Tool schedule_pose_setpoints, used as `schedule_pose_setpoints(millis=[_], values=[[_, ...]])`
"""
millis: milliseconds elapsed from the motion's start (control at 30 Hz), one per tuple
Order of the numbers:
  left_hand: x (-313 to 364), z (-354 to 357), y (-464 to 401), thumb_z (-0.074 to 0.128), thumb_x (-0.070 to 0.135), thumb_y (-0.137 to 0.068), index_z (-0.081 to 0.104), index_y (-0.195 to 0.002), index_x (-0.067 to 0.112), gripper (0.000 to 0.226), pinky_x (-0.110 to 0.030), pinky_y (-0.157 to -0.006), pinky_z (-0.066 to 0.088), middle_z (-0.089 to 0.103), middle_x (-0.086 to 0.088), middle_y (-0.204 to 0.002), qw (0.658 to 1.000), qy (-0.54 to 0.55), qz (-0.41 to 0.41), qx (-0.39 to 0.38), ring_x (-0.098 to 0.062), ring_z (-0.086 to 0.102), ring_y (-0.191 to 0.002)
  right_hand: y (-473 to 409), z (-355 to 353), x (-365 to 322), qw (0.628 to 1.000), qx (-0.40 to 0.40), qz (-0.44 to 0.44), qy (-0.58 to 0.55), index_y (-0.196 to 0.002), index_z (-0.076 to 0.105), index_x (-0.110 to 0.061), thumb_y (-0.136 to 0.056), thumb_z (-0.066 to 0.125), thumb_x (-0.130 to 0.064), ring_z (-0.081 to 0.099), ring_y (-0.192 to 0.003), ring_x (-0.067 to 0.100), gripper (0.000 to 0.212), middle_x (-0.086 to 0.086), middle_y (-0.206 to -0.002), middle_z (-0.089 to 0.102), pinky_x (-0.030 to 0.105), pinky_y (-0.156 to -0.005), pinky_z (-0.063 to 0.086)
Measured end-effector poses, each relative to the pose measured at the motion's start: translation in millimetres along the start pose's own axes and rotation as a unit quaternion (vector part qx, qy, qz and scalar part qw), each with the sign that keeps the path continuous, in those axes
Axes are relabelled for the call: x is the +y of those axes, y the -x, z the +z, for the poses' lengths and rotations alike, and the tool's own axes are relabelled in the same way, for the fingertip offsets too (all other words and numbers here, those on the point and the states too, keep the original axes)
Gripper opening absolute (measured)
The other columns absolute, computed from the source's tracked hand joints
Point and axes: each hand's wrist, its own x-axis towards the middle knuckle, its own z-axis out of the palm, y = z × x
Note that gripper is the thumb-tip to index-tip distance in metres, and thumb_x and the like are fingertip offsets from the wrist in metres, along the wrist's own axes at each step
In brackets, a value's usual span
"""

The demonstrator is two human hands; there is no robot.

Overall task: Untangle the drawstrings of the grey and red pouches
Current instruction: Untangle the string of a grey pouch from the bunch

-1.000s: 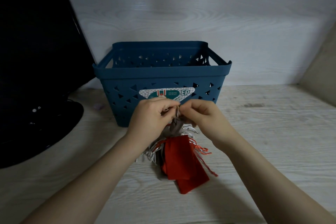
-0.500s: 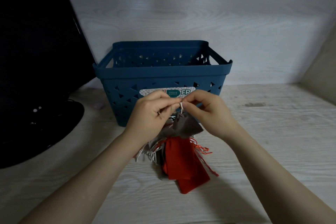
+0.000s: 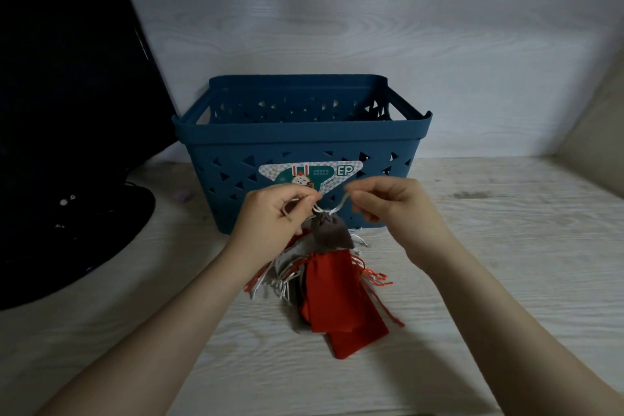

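A small grey pouch [image 3: 329,235] hangs in the air in front of the basket, its mouth cinched tight. My left hand [image 3: 275,213] pinches one pale drawstring [image 3: 317,208] at the pouch's mouth. My right hand [image 3: 393,201] pinches the other pale string, which runs up and right from the mouth. Below, a pile of red pouches [image 3: 337,300] and grey ones lies on the table, with red strings [image 3: 374,280] and silver-grey strings [image 3: 282,277] fanned out at its sides. Which strings are still crossed is hidden under the pile.
A dark blue plastic basket [image 3: 304,132] with triangular holes and a sticker stands just behind my hands. A large black object [image 3: 67,111] fills the left side. A small pink thing [image 3: 182,196] lies left of the basket. The table [image 3: 506,263] is pale wood grain.
My hands have moved apart, drawing the two pale strings sideways. The grey pouch has risen off the pile and now hangs between them.
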Motion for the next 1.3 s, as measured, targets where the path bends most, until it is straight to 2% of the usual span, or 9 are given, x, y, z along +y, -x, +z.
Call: schedule_pose_setpoints(millis=[167,400,500,667,833,967,1067,1200,1300], values=[[10.6,3.0,-2.8,0.059,0.01,-0.088,0.072,-0.096,0.01,0.015,0.0,-0.063,0.037,0.059,0.029,-0.071,1.0,0.013,0.021,0.011,0.017,0.055,-0.065,0.9,18.6,1.8,0.999,-0.03,-0.031,0.026,-0.092,0.068,-0.022,-0.091,0.053,-0.002,0.046,-0.055,0.007,0.025,-0.011,-0.058,0.056,0.02,-0.055,0.039],[21.9,7.0,-3.9,0.044,0.006,-0.096,0.066,-0.101,0.01,0.023,-0.001,-0.051,0.032,0.06,0.002,-0.077,0.989,0.141,-0.045,-0.032,-0.015,0.043,-0.079,1.9,33.9,3.6,0.991,-0.06,-0.089,0.077,-0.095,0.071,-0.011,-0.09,0.056,-0.006,0.056,-0.058,0.0,0.017,-0.007,-0.065,0.062,0.017,-0.058,0.045],[21.9,5.5,-3.9,0.042,0.011,-0.097,0.065,-0.102,0.011,0.024,-0.001,-0.048,0.029,0.053,-0.002,-0.07,0.985,0.152,-0.052,-0.06,-0.016,0.041,-0.055,-0.6,38.9,6.5,0.986,-0.04,-0.111,0.115,-0.079,0.069,-0.015,-0.088,0.062,-0.015,0.06,-0.06,0.007,0.012,-0.004,-0.065,0.065,0.026,-0.061,0.049],[7.7,2.9,-3.8,0.059,0.04,-0.084,0.063,-0.092,0.03,0.014,-0.015,-0.047,0.034,0.052,0.013,-0.055,0.969,0.209,-0.119,-0.062,-0.002,0.042,-0.046,1.9,35.2,4.2,0.998,-0.04,-0.049,0.004,-0.063,0.059,-0.016,-0.09,0.059,-0.012,0.052,-0.047,0.007,0.028,-0.008,-0.049,0.053,0.016,-0.048,0.039],[-2.2,3.4,-0.2,0.072,0.028,-0.076,0.069,-0.067,0.02,0.012,-0.043,-0.072,0.05,0.067,-0.012,-0.071,0.985,0.122,-0.086,-0.085,-0.028,0.062,-0.068,1.3,29.6,-2.5,0.989,-0.069,0.031,-0.129,-0.078,0.064,0.0,-0.09,0.056,-0.008,0.047,-0.04,0.008,0.017,-0.003,-0.048,0.051,0.017,-0.045,0.04],[7.5,3.6,-0.3,0.064,0.007,-0.084,0.069,-0.065,0.02,0.024,-0.022,-0.057,0.046,0.06,0.0,-0.054,0.977,0.165,-0.12,-0.061,-0.006,0.053,-0.053,-0.2,26.3,-9.2,0.992,-0.075,0.004,-0.105,-0.083,0.067,-0.002,-0.091,0.053,-0.006,0.047,-0.042,0.009,0.016,-0.001,-0.05,0.048,0.018,-0.047,0.039],[13.1,0.9,-1.1,0.054,0.01,-0.09,0.068,-0.079,0.01,0.018,-0.012,-0.042,0.028,0.05,0.008,-0.051,0.928,0.304,-0.215,-0.031,-0.003,0.032,-0.041,-2.5,22.2,-9.2,0.994,-0.045,0.008,-0.103,-0.089,0.065,-0.01,-0.093,0.048,-0.002,0.046,-0.042,0.008,0.019,-0.003,-0.05,0.046,0.017,-0.046,0.04],[11.7,-4.6,-2.2,0.051,0.02,-0.082,0.067,-0.07,0.014,0.02,-0.015,-0.044,0.028,0.041,0.007,-0.053,0.784,0.534,-0.302,-0.092,-0.003,0.032,-0.041,-1.7,17.4,-3.9,0.995,-0.034,0.014,-0.09,-0.088,0.059,-0.009,-0.093,0.048,0.002,0.043,-0.04,0.007,0.016,-0.001,-0.051,0.043,0.017,-0.043,0.037],[12.2,-0.9,1.1,0.047,0.027,-0.081,0.055,-0.058,0.016,0.026,-0.018,-0.047,0.029,0.036,0.006,-0.055,0.777,0.523,-0.314,-0.158,-0.006,0.032,-0.043,-1.5,16.0,-3.2,0.995,-0.032,-0.003,-0.09,-0.084,0.054,-0.011,-0.092,0.049,0.003,0.042,-0.042,0.006,0.016,-0.003,-0.05,0.044,0.017,-0.045,0.038]])
